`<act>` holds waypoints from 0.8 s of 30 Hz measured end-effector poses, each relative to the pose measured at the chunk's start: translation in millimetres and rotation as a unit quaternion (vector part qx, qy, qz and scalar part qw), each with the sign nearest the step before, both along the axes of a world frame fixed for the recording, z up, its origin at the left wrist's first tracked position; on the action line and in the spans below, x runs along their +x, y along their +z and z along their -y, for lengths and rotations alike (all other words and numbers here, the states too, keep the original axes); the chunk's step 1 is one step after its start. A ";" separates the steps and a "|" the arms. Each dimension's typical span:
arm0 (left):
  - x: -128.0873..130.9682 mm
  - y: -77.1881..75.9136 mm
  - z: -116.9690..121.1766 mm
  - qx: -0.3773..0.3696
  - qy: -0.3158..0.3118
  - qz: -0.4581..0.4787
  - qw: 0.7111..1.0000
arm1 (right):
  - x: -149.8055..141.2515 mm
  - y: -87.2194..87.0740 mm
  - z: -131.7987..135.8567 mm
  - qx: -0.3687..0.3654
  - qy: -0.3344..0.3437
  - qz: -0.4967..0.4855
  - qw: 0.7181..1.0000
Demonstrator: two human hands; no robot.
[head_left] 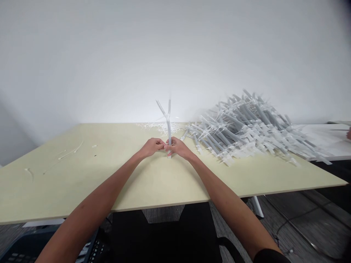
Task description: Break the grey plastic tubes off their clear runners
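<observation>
- Near the centre of the frame, the person's left hand point(151, 147) and right hand point(177, 147) come together over a pale yellow-green bench point(82, 175), knuckles up and fingertips meeting.
- Both grips are closed on the stem of a forked plastic tube point(168, 135), pinching it from either side.
- That tube stands upright, its lower end at or just above the bench surface, though the contact is hard to tell. Above the hands it splits into two grey arms: one leans toward the upper left, the other rises nearly straight.
- Just right of the hands, a large heap of grey plastic tubes point(246, 128) lies tangled, with flat white plastic strips joined to them. It spreads toward the right edge of the bench.
- Behind the hands, along the far edge, lies a low scatter of white plastic scraps point(160, 128), touching the left end of the heap.
- At left on the bench lie a few thin white plastic slivers point(70, 151).
- At the far right edge, a white board point(326, 138) sits beyond the heap, and another person's hand point(348, 134) shows beside it, partly cut off.
- Below the bench, at lower left, is a dark object with rows of small buttons point(93, 250).
</observation>
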State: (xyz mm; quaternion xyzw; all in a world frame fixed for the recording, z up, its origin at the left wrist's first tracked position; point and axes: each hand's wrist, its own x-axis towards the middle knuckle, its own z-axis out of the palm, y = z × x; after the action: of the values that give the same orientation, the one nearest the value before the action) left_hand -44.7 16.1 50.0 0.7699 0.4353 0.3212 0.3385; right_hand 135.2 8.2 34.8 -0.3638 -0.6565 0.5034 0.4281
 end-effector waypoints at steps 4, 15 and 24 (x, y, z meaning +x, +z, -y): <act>-0.8 1.9 0.5 0.011 0.000 -0.010 1.000 | 0.8 -0.2 0.9 -0.001 0.010 -0.009 1.000; -4.1 3.0 0.8 0.047 0.007 -0.047 0.998 | 3.9 5.1 4.6 -0.039 0.035 -0.045 0.998; 0.6 -4.9 1.1 0.010 0.012 0.035 0.999 | 12.5 8.7 5.3 -0.075 0.031 -0.075 0.994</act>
State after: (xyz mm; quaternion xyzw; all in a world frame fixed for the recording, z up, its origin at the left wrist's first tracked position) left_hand -44.1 15.0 45.1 0.7563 0.4290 0.3566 0.3418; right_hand 147.7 2.9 43.5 -0.3357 -0.5936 0.5904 0.4316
